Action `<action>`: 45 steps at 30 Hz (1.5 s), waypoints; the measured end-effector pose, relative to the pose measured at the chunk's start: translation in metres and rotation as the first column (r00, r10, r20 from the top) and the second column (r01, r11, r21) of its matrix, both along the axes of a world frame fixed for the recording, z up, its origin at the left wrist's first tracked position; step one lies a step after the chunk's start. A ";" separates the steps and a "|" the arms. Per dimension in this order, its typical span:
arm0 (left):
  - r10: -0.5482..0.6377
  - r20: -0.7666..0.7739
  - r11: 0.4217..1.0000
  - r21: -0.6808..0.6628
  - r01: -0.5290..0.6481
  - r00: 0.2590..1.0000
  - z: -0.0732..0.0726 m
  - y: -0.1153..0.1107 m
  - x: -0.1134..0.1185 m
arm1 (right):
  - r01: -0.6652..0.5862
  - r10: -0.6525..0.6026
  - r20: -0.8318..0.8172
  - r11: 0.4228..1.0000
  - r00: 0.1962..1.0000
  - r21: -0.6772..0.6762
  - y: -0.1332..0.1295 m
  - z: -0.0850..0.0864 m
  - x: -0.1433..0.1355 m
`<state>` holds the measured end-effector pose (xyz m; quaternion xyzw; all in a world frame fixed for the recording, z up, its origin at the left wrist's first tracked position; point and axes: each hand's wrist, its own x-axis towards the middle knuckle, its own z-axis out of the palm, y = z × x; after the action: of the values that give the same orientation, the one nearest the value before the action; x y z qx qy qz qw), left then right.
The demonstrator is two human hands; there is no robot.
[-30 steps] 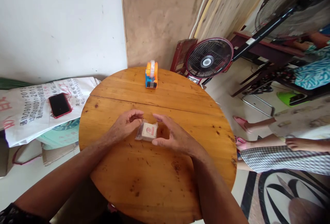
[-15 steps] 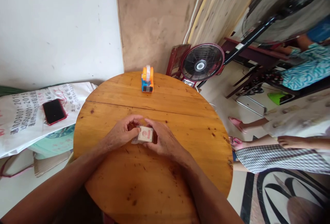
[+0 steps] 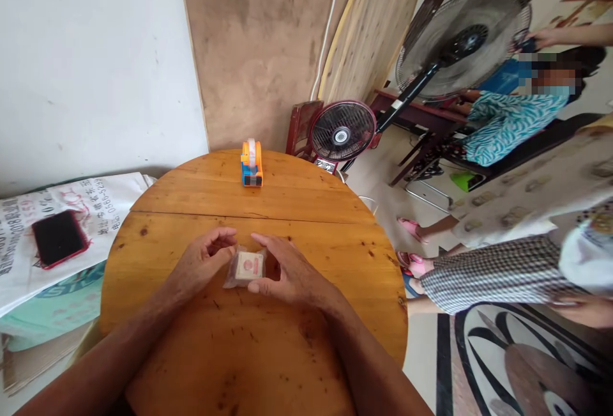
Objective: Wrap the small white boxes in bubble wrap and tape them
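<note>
A small whitish box [image 3: 249, 266] with a reddish print, in a clear plastic wrapper, lies on the round wooden table [image 3: 306, 205] between my hands. My left hand [image 3: 204, 262] is at its left, fingers curved and apart, with the thumb by the wrapper's edge. On the box's right side is my right hand [image 3: 292, 270], fingers spread round it and the thumb near its lower corner. Neither hand is closed on the box.
An orange and blue tape dispenser [image 3: 251, 163] stands near the table's far edge. Left of the table, a phone [image 3: 60, 239] lies on a white sack [image 3: 108, 202]. Two fans [image 3: 341, 135] and several people are beyond the right edge.
The view has shifted right, so the table things appear further left. Both hands have loosened from the box, and more of its wrapper shows.
</note>
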<state>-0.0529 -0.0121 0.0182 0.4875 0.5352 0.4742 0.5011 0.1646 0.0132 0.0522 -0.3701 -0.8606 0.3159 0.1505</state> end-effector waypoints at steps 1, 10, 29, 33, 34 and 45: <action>0.005 0.008 1.000 -0.012 -0.005 1.000 0.000 0.000 0.000 | 0.005 -0.005 -0.006 1.000 1.000 -0.004 0.000 0.001 0.001; 0.038 -0.031 0.999 0.005 -0.038 0.999 0.003 0.002 -0.001 | 0.041 -0.034 -0.180 0.999 0.983 0.035 0.005 0.007 0.010; 0.014 -0.050 0.999 0.035 -0.012 0.999 0.002 0.003 -0.003 | 0.007 0.046 -0.230 0.974 0.972 0.225 0.007 -0.001 -0.003; 0.010 -0.066 0.999 0.042 -0.008 0.998 0.003 0.003 -0.003 | -0.002 0.058 -0.205 0.964 0.977 0.264 0.007 -0.003 -0.004; 0.014 -0.069 0.999 0.042 -0.011 0.998 0.003 0.003 -0.003 | -0.007 0.064 -0.202 0.962 0.977 0.272 0.006 -0.004 -0.005; 0.046 -0.042 0.999 0.024 -0.045 0.998 0.003 0.004 -0.002 | -0.008 0.073 -0.173 0.936 0.982 0.351 0.005 -0.009 -0.009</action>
<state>-0.0547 -0.0077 0.0212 0.4910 0.5512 0.4811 0.4729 0.1552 0.0185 0.0432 -0.2890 -0.8928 0.1940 0.2858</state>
